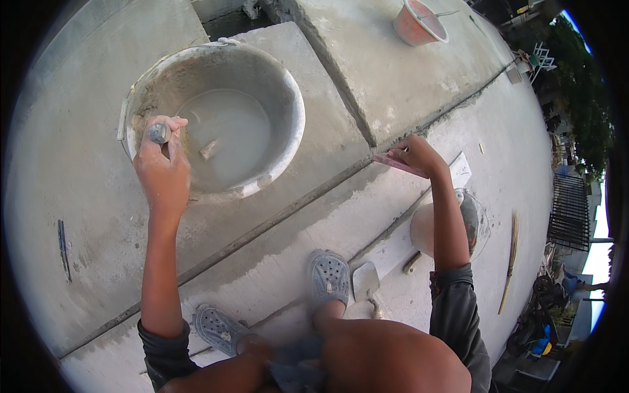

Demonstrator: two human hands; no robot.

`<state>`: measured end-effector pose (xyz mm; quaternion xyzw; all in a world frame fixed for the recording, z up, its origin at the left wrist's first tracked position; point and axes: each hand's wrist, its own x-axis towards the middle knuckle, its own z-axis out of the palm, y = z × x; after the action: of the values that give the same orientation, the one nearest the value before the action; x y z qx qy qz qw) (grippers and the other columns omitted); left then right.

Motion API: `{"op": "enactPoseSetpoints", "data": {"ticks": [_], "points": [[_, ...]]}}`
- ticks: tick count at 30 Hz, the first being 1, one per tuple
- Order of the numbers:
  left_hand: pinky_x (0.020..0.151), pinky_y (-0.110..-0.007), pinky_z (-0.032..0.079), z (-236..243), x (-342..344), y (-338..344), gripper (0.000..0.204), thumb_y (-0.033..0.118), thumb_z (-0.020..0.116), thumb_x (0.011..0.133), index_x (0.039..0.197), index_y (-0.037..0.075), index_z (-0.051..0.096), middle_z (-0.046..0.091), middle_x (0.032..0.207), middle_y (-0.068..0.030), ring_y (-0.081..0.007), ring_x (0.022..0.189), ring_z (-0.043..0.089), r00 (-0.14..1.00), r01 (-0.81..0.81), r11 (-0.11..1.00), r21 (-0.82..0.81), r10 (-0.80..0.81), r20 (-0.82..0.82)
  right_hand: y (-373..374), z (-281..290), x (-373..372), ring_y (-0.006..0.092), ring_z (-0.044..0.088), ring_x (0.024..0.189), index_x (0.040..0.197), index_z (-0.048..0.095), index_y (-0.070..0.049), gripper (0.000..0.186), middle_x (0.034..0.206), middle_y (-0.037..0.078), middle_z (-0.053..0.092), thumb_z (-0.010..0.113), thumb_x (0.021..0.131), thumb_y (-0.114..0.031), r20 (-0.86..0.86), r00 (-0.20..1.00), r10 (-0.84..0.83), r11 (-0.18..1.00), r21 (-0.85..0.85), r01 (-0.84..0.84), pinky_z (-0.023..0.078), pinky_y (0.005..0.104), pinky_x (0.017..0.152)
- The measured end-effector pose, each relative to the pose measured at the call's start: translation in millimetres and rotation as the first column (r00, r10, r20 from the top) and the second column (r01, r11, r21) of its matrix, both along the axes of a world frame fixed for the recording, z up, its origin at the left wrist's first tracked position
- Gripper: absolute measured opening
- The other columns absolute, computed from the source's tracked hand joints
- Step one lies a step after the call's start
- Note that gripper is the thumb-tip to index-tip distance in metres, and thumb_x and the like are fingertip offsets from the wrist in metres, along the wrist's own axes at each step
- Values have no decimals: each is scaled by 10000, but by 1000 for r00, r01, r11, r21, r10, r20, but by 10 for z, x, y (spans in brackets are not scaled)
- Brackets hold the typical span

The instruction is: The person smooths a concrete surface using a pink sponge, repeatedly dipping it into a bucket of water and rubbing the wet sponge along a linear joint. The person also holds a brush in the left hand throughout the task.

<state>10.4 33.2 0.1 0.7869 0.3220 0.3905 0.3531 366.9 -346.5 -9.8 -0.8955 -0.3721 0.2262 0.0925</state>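
My left hand (162, 164) is closed on a grey cylindrical handle (159, 132) at the left inner side of a large white mortar-stained bucket (275, 157); the tool's other end is hidden. Cloudy water (232, 134) with a small light piece (209, 149) in it fills the bucket's bottom. My right hand (417, 156) grips a thin, flat pink bar (397, 164) low over a groove between concrete slabs, right of the bucket. Below that hand are a white board (461, 167), a smaller white pail (424, 226) and, by my right foot, a trowel (364, 280).
A pink bucket (411, 29) stands on the upper slab (347, 46), near an opening (236, 25) at the top. Dark thin tools (63, 252) lie at left, a long stick (508, 259) at right. Clutter and a black metal grating (567, 209) line the right edge.
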Motion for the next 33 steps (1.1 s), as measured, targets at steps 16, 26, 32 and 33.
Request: {"op": "enactPoseSetpoints", "data": {"ticks": [16,26,32,33], "points": [[967,-348,526,22,29,-20,123,-47,598,1016,1037,73,613,772,1072,-60,-183,1023,704,998,-15,1000,-11,14,-58,391,-668,678,435,570,574,595,641,14,478,624,249,563,810,843,-358,-38,964,264,907,-329,-262,486,494,585],[960,-345,527,11,20,-9,107,-28,605,1017,1035,76,619,764,1066,-35,-186,1000,691,999,-11,1000,-13,10,-46,518,-603,508,371,661,656,759,736,1,183,745,228,684,705,838,-161,-135,926,352,866,-329,-377,511,466,651],[917,-334,529,38,16,-20,106,-18,607,1022,1038,84,631,758,1053,-20,-170,971,681,997,-22,1000,-14,21,-72,654,-536,289,378,747,834,923,807,-12,178,872,228,759,750,870,-173,-238,912,333,893,-231,-386,557,459,754],[911,-332,528,35,9,-15,103,-15,608,1023,1039,85,632,758,1051,-19,-169,968,680,997,-21,1000,-4,21,-76,693,-526,226,378,750,866,936,805,-10,186,898,226,765,753,877,-178,-253,911,325,891,-243,-385,559,454,770]]}}
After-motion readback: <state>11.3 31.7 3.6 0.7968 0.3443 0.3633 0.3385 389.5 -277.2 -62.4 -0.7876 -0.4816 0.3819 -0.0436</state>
